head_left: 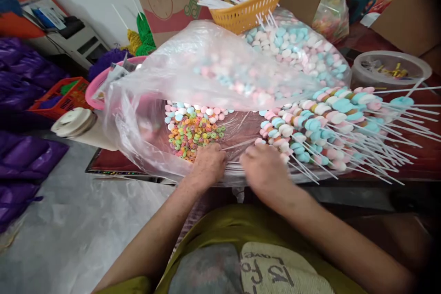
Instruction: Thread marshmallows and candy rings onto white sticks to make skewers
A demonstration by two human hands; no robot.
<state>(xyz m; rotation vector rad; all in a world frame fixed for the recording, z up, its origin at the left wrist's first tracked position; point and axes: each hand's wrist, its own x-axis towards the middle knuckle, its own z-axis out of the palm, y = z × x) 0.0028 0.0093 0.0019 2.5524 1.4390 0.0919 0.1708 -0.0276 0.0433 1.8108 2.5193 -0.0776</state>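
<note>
My left hand point(211, 163) is curled at the near edge of the pile of small ring candies point(195, 135), coloured orange, green and yellow. To its right, my right hand point(265, 172) is also closed, slightly blurred, beside the skewers of marshmallows point(320, 124). These are pink, white and blue pieces threaded on white sticks, stacked with bare ends pointing right. Several white sticks point(234, 167) lie at the table edge between my hands. My fingertips are hidden, so what each hand pinches cannot be made out. Loose marshmallows point(181, 110) lie behind the ring candies.
A large clear plastic bag point(165, 64) of marshmallows spreads across the table. Behind it, a yellow basket point(251, 14) holds white sticks before a cardboard box point(151, 9). A round plastic tub point(392, 66) stands right; a pink basin point(96, 87) and orange crate point(74, 94) are left.
</note>
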